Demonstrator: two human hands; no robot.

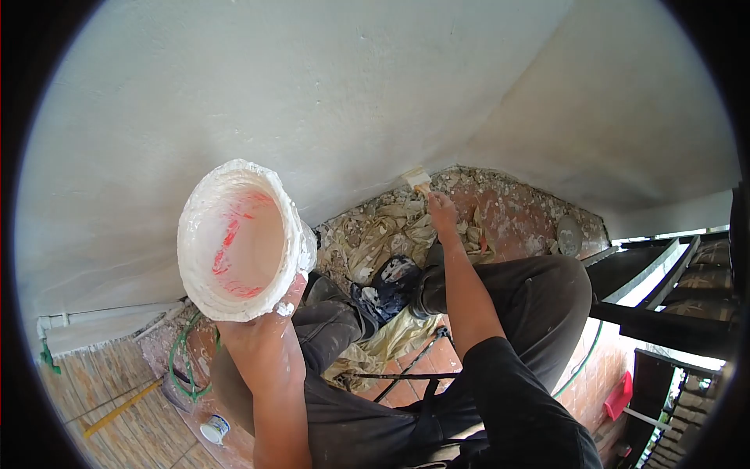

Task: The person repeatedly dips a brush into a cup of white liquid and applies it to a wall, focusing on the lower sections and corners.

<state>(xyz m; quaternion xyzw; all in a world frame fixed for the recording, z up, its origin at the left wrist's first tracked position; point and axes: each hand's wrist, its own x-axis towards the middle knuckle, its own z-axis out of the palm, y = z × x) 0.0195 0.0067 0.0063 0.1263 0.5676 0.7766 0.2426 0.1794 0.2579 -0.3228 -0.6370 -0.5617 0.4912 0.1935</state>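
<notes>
My left hand (292,297) grips a paint bucket (195,266) by its side, tilted so that its mouth faces me. White paint coats the rim thickly, and red streaks mark the inside wall. Most of the left fingers are hidden behind the bucket. Out in front, my right hand (442,213) is wrapped around the handle of a paintbrush (417,178). The pale bristles are right at the foot of the white wall (375,102), close to the corner.
Crumpled plastic sheeting (391,234) and rubble lie along the wall's base, with a dark paint-stained bag (387,285) between my feet. A green hose (181,359) and a small white cup (215,428) are at left. Dark metal framework (664,313) stands at right, near a red dustpan (619,395).
</notes>
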